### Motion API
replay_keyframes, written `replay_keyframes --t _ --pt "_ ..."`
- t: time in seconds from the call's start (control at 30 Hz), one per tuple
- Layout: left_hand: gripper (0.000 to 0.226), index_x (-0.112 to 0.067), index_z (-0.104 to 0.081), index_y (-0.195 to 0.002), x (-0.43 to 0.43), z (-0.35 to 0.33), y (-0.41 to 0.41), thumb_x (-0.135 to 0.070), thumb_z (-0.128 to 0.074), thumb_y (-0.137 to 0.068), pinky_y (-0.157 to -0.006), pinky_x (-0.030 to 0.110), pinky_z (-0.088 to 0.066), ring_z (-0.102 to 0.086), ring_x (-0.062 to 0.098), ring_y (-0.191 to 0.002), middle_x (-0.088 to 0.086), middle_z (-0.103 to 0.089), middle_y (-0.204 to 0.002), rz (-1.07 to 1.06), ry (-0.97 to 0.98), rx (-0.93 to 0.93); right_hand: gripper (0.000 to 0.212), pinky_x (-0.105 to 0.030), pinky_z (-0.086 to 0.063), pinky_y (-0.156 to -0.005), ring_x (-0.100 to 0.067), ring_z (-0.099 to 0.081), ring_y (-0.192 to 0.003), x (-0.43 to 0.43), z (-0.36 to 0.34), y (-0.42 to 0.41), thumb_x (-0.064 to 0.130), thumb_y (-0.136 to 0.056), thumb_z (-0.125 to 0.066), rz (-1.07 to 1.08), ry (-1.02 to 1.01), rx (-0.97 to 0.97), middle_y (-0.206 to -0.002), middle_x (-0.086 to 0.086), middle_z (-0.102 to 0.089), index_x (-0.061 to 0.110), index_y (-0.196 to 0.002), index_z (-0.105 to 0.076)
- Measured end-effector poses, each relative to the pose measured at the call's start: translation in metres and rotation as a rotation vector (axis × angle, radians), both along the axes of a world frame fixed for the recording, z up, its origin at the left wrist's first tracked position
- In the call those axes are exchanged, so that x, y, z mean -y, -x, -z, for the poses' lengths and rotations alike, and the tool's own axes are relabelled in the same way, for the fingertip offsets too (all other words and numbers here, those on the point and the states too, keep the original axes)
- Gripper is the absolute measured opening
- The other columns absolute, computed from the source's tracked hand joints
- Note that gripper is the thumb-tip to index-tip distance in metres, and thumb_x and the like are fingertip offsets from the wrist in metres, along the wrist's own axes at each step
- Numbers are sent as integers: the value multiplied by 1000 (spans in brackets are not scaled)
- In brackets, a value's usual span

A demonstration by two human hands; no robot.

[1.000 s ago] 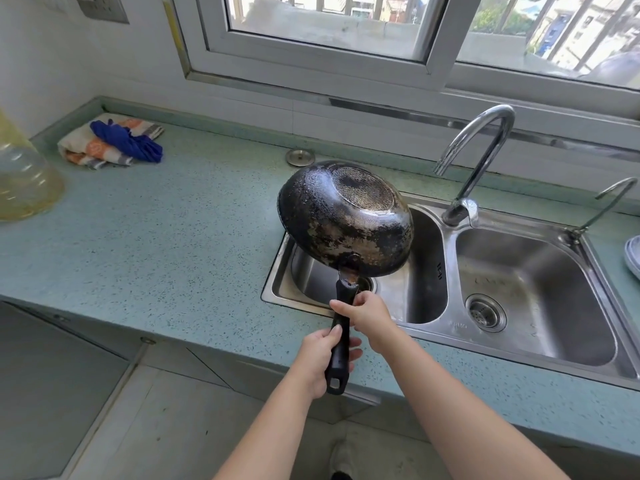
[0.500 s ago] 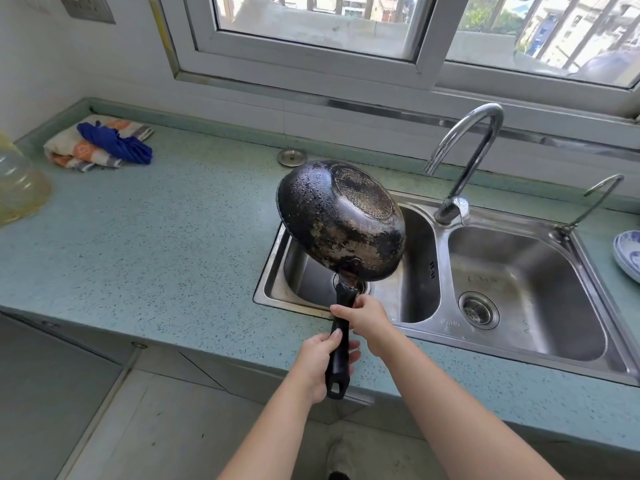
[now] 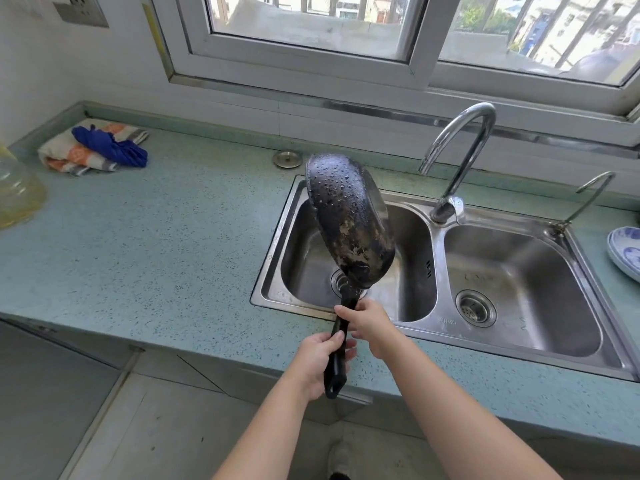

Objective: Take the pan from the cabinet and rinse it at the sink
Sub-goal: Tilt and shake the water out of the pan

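A black, scorched pan (image 3: pixel 349 223) hangs tilted over the left basin of the steel double sink (image 3: pixel 438 325), its wet underside facing me and beaded with water drops. My left hand (image 3: pixel 320 362) grips the lower end of the black handle. My right hand (image 3: pixel 369 322) grips the handle higher up, just below the pan's body. The pan's inside faces away and is hidden. The curved chrome tap (image 3: pixel 457 161) stands behind the divider between the basins; no water runs from it.
A blue cloth on a striped towel (image 3: pixel 95 150) lies at the counter's back left. A clear jar (image 3: pixel 17 195) is at the left edge, a metal sink plug (image 3: pixel 287 159) behind the pan, a blue-white dish (image 3: pixel 627 252) at right, a small second tap (image 3: pixel 588 199).
The pan has turned further edge-on toward the right and dropped lower over the left basin. Both hands kept their grip on the handle.
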State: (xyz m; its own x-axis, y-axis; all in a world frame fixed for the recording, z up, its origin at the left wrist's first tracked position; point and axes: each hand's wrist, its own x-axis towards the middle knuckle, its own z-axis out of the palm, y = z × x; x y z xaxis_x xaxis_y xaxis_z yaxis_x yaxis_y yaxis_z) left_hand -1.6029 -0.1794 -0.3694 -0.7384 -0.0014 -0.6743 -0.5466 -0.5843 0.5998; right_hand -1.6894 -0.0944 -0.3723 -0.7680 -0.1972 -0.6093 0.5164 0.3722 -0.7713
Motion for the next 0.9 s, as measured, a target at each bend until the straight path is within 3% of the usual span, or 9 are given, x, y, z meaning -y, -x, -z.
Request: replay_keyframes --t 0.1,0.2,0.3,0.37,0.53,0.67,0.73,0.9 --pt "17 -6 -62 -91 0 -1 1 -8 -46 -97 -57 25 -42 -63 14 -71 6 -65 -83 18 10 -3 14 -23 -41 -57 -17 -56 -66 -2 -2 -2 17 -88 -62 19 62 39 -76 -5 -58 6 -90 -55" --pt "19 -6 -62 -86 -1 -1 4 -5 -47 -96 -51 20 -44 -66 6 -59 4 -65 -78 33 11 -1 17 -19 -42 -48 -10 -53 -47 -6 -2 -3 13 -90 -60 50 107 72 -66 -4 -55 10 -75 -52" --pt "20 -4 -64 -83 -2 0 6 -2 -49 -95 -46 15 -47 -66 3 -53 1 -68 -68 32 14 9 15 -22 -45 -50 -19 -57 -60 -8 1 -4 13 -91 -58 72 143 101 -77 -11 -61 8 -77 -54" --pt "18 -3 -64 -82 -3 2 7 0 -50 -93 -52 17 -48 -65 3 -53 1 -67 -66 37 8 12 14 -23 -46 -51 -24 -56 -63 -10 2 -5 12 -91 -57 94 157 114 -78 -14 -60 6 -79 -54" --pt "18 -4 -64 -83 -8 1 7 1 -50 -93 -57 20 -46 -62 3 -52 2 -65 -65 75 54 -1 14 -20 -43 -39 -24 -56 -59 -15 2 -7 11 -93 -53 116 175 130 -75 -15 -62 2 -82 -53" --pt "24 -6 -66 -82 -14 -2 7 0 -47 -95 -55 21 -51 -68 7 -56 -1 -71 -57 78 55 5 24 -17 -35 -32 -14 -58 -41 -19 1 -11 9 -95 -49 160 203 142 -69 -13 -64 2 -73 -58" --pt "21 -3 -65 -85 -17 -3 10 4 -47 -93 -53 20 -55 -70 8 -54 1 -72 -58 79 39 20 28 -17 -33 -33 -13 -58 -41 -19 2 -12 12 -95 -48 176 190 163 -64 -9 -65 4 -71 -60" --pt "20 0 -63 -87 -15 -5 10 7 -46 -92 -51 18 -56 -70 9 -52 4 -72 -58 84 37 22 18 -12 -26 -28 -11 -49 -35 -17 8 -15 13 -94 -51 185 183 179 -66 -12 -59 2 -81 -58"
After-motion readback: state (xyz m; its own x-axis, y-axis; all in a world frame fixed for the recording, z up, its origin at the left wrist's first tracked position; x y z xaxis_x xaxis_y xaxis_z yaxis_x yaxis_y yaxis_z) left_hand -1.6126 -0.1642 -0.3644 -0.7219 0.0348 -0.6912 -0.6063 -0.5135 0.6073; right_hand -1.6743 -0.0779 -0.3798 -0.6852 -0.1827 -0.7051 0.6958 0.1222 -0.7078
